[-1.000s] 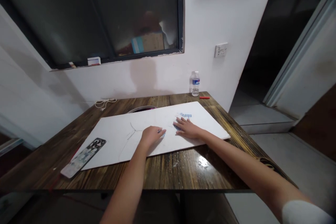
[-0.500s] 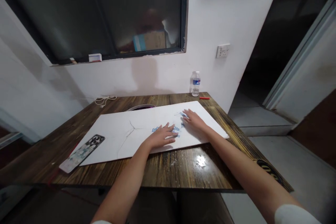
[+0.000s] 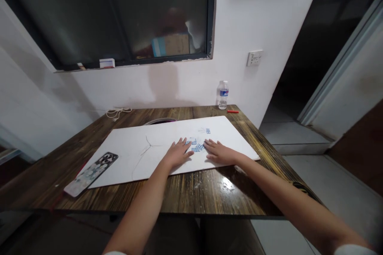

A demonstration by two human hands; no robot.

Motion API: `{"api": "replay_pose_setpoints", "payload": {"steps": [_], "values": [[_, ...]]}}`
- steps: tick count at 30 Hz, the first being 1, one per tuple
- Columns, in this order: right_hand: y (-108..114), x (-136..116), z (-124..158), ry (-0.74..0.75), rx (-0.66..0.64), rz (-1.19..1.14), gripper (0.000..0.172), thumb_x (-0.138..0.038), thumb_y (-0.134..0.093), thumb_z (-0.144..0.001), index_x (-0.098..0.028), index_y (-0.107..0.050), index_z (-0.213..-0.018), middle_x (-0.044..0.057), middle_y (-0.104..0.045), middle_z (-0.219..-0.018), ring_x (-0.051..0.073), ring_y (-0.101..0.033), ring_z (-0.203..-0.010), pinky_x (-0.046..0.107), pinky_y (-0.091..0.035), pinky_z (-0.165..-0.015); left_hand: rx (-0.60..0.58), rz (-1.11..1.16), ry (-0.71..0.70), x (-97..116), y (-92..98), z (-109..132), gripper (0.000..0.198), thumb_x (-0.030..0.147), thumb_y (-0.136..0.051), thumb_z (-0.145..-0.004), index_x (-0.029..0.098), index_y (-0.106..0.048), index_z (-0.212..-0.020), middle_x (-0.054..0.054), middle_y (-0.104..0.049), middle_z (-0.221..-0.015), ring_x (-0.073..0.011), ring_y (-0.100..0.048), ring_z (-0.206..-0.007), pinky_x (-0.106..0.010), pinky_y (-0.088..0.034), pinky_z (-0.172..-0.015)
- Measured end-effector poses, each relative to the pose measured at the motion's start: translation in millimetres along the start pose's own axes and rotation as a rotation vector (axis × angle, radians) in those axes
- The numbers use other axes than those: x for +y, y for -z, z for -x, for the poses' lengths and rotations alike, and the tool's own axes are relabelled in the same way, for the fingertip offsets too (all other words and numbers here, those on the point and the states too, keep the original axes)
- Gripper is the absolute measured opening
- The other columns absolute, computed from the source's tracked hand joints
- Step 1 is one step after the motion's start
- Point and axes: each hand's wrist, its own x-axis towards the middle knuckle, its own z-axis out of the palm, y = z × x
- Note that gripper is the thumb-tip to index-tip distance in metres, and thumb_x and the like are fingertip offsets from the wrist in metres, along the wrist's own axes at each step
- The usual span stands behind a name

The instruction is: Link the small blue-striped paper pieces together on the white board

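Observation:
A white board point(image 3: 119, 159) lies flat, with thin dark lines on its left half. Several small blue ladder-like pieces point(image 3: 196, 149) lie in a loose cluster on its right half; I cannot make out their exact kind. My left hand point(image 3: 177, 154) rests palm down at the cluster's left side, fingers spread, its fingertips over some pieces. On the right side of the cluster, my right hand point(image 3: 220, 153) is also flat with fingers apart, fingertips touching or close to the pieces. Another blue piece point(image 3: 208, 131) sits farther back, beside faint grey marks.
The board is on a dark wooden table point(image 3: 185, 199). A patterned phone point(image 3: 91, 173) overlaps its left edge. At the back are a white cable point(image 3: 118, 112), a round object's rim point(image 3: 160, 121), a water bottle point(image 3: 223, 95) and a red pen-like stick point(image 3: 232, 111).
My right hand has come back toward me and lower on the board, uncovering the far blue piece. My left hand has shifted slightly left, and the pieces between the hands are rearranged.

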Motion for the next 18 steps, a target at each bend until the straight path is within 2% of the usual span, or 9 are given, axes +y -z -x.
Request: {"api": "replay_pose_setpoints", "payload": {"steps": [4,6,8,11,13,15,18], "values": [[-7.4,-31.9,3.5,0.130,-0.017,-0.054,0.077,-0.060,-0.033,-0.094,-0.016,-0.012,-0.153,0.015,-0.008,-0.158,0.027,-0.004,-0.146,0.052,-0.007,-0.116,-0.066,0.034,-0.116,4.7,-4.3,-5.1,0.066,0.061,-0.031,-0.093,0.029,-0.023,-0.150,-0.008,-0.014,-0.159,-0.0286,-0.005,-0.147,-0.057,-0.005,-0.113],[-5.6,-37.3,-0.4,0.145,-0.003,-0.118,0.077,-0.058,-0.035,-0.094,-0.018,-0.010,-0.154,0.014,-0.007,-0.158,0.027,-0.005,-0.146,0.051,-0.008,-0.117,-0.098,0.061,-0.193,5.7,-3.4,-4.6,0.068,0.060,-0.033,-0.093,0.029,-0.018,-0.151,-0.008,-0.013,-0.159,-0.0258,-0.005,-0.147,-0.055,-0.003,-0.115],[-0.5,-33.7,-7.3,0.112,0.061,-0.201,0.072,-0.055,-0.035,-0.095,-0.021,-0.012,-0.154,0.011,-0.013,-0.158,0.027,-0.011,-0.146,0.051,-0.013,-0.116,-0.114,0.090,-0.241,6.6,-0.3,-1.9,0.068,0.060,-0.034,-0.093,0.031,-0.018,-0.151,-0.007,-0.013,-0.159,-0.0243,-0.006,-0.147,-0.052,-0.003,-0.115],[9.9,-16.3,-21.3,-0.027,0.219,-0.271,0.067,-0.052,-0.035,-0.095,-0.025,-0.016,-0.153,0.008,-0.025,-0.156,0.028,-0.026,-0.142,0.049,-0.023,-0.114,-0.130,0.111,-0.318,8.4,6.5,2.4,0.058,0.059,-0.034,-0.093,0.037,-0.030,-0.147,-0.002,-0.016,-0.158,-0.0238,-0.008,-0.147,-0.051,-0.007,-0.115],[16.2,-2.2,-31.6,-0.108,0.273,-0.187,0.067,-0.050,-0.039,-0.094,-0.025,-0.018,-0.153,0.007,-0.022,-0.157,0.027,-0.019,-0.144,0.050,-0.017,-0.116,-0.129,0.103,-0.387,9.5,10.4,3.6,0.050,0.057,-0.035,-0.094,0.040,-0.041,-0.140,0.001,-0.023,-0.157,-0.0237,-0.013,-0.146,-0.050,-0.011,-0.115],[20.8,9.4,-41.9,-0.161,0.251,-0.091,0.064,-0.049,-0.037,-0.095,-0.026,-0.019,-0.152,0.007,-0.020,-0.158,0.027,-0.010,-0.146,0.054,-0.013,-0.116,-0.111,0.094,-0.448,9.5,13.3,3.6,0.044,0.055,-0.037,-0.094,0.040,-0.051,-0.134,0.002,-0.035,-0.152,-0.0230,-0.022,-0.144,-0.045,-0.018,-0.114],[23.4,18.3,-56.3,-0.192,0.221,-0.018,0.063,-0.049,-0.035,-0.096,-0.022,-0.023,-0.151,0.011,-0.018,-0.158,0.030,-0.010,-0.146,0.058,-0.013,-0.113,-0.065,0.109,-0.471,7.9,17.2,4.3,0.039,0.052,-0.040,-0.094,0.037,-0.063,-0.121,0.002,-0.051,-0.141,-0.0210,-0.039,-0.136,-0.034,-0.031,-0.108]]}}
